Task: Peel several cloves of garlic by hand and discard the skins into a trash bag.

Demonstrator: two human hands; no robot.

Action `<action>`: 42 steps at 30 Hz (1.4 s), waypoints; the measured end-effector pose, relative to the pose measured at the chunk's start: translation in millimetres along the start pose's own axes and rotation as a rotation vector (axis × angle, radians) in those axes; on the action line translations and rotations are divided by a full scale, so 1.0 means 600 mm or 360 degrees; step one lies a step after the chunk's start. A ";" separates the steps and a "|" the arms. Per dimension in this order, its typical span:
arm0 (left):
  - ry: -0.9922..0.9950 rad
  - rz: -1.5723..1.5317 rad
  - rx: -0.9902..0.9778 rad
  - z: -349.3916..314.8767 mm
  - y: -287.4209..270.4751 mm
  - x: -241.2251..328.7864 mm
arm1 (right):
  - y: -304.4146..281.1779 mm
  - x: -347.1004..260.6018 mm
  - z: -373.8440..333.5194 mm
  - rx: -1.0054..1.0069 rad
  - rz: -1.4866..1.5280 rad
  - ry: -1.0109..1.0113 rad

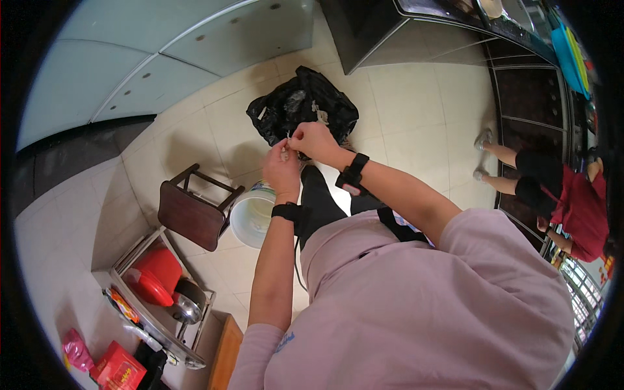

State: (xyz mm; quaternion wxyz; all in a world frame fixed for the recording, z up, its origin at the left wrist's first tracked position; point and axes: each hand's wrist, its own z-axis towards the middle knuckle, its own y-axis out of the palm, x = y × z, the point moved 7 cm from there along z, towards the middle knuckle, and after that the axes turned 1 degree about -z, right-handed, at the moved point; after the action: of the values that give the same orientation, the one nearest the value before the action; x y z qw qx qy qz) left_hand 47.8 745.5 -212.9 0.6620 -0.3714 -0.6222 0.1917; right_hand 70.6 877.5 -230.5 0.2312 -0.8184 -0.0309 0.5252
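My left hand and my right hand meet in front of me, fingertips pinched together. Between them is something small and pale, too small to name. Just beyond the hands, on the tiled floor, an open black plastic bag spreads out with a few pale scraps on it. Below my left hand stands a white bucket, a pale shape showing inside. Both wrists wear black bands.
A dark brown stool stands left of the bucket. At lower left, a shelf unit holds a red plastic container and a metal pan. Another person in red stands at the right by dark cabinets.
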 end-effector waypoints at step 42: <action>0.0209 0.0047 -0.0248 -0.050 0.096 0.011 | -0.022 0.075 -0.004 -0.0579 -0.0484 -0.0657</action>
State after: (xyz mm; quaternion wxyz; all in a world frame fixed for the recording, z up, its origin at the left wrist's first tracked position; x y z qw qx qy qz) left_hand 89.6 779.9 -248.9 0.6676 -0.4425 -0.5849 0.1277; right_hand 95.2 901.6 -262.3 0.1460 -0.7084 -0.2927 0.6254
